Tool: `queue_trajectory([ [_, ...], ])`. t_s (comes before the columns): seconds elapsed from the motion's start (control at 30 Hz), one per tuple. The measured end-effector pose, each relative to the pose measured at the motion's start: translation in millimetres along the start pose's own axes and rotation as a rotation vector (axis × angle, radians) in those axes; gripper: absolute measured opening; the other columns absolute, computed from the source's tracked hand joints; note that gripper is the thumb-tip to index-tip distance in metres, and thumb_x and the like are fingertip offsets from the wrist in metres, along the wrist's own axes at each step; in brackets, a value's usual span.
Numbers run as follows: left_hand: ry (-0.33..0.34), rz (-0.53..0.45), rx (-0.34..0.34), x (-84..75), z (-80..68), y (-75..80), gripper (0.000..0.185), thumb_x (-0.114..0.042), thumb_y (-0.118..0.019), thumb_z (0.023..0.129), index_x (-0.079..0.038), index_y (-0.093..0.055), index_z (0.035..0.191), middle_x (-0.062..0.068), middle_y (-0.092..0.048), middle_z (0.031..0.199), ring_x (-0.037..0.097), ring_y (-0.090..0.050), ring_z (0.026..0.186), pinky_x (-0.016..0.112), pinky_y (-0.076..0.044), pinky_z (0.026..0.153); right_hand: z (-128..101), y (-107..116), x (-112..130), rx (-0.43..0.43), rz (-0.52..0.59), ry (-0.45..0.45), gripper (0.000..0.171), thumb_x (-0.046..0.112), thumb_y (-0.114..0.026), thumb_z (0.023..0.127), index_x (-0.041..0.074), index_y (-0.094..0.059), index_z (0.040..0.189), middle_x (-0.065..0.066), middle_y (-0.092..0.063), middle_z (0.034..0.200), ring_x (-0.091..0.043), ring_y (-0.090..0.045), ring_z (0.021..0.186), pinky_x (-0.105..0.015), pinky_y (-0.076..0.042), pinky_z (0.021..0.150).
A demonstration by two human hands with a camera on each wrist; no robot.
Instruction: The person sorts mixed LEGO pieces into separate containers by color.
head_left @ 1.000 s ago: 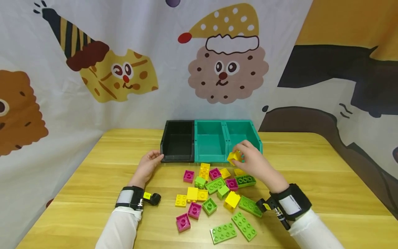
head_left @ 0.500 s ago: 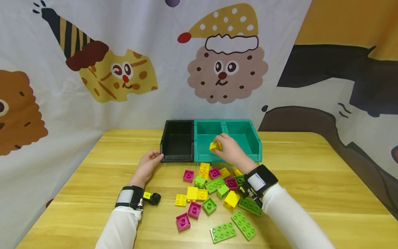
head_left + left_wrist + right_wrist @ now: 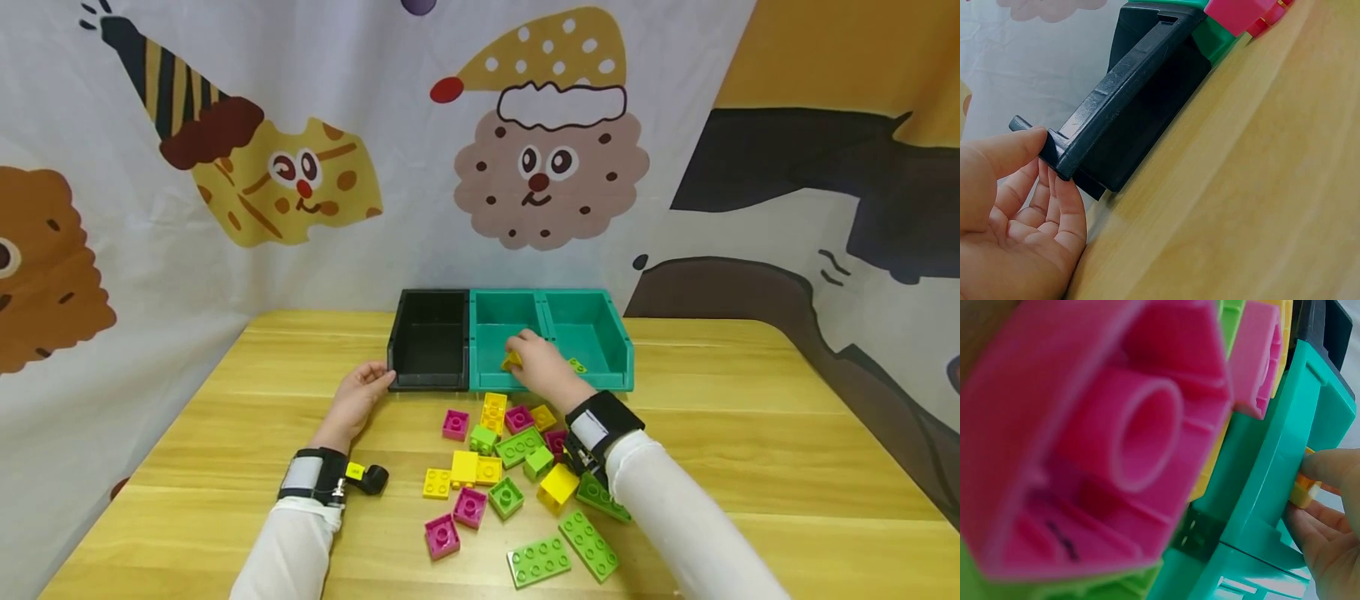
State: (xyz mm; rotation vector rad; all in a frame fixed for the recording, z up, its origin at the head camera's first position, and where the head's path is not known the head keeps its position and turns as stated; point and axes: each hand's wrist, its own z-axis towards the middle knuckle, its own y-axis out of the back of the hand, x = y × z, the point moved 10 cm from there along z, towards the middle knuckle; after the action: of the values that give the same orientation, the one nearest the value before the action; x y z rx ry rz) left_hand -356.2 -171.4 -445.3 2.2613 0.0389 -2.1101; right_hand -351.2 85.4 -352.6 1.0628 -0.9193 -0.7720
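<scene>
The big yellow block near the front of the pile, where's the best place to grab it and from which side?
Probably from above, pinching two opposite side walls of the yellow block. It lies tilted with open table on its near side, but a green plate lies against its right and the right forearm crosses just above.

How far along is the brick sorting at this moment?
Barely started. One small green piece already lies in the right teal bin. In hand: the right hand holds a yellow brick inside the middle teal bin, not yet let go, while the left hand touches the black bin. Left: the pile of yellow, pink and green bricks on the table.
</scene>
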Motion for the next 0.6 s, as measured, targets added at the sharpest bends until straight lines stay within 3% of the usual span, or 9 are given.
queue_trajectory([
  [0.3, -0.008, 0.006, -0.005, -2.4, -0.9, 0.7, 0.02, -0.007, -0.057, 0.093, 0.003, -0.051, 0.11, -0.01, -0.053, 0.081, 0.004, -0.049, 0.076, 0.017, -0.044, 0.071, 5.0, -6.4, 0.2, 0.081, -0.037, -0.012, 0.027, 0.009, -0.064, 0.089, 0.002, -0.062, 0.115, -0.014, -0.058, 0.106, -0.024, -0.059, 0.09, -0.034, -0.053, 0.084],
  [0.6, -0.012, 0.01, -0.008, -2.0, -0.9, 0.2, 0.021, -0.007, -0.057, 0.093, 0.004, -0.051, 0.11, -0.009, -0.051, 0.08, 0.004, -0.047, 0.075, 0.017, -0.043, 0.069, 3.8, -22.1, 3.4, 0.202, -0.021, 0.024, 0.028, 0.009, -0.049, 0.097, 0.0, -0.06, 0.121, -0.016, -0.057, 0.117, -0.026, -0.059, 0.102, -0.037, -0.05, 0.09],
])
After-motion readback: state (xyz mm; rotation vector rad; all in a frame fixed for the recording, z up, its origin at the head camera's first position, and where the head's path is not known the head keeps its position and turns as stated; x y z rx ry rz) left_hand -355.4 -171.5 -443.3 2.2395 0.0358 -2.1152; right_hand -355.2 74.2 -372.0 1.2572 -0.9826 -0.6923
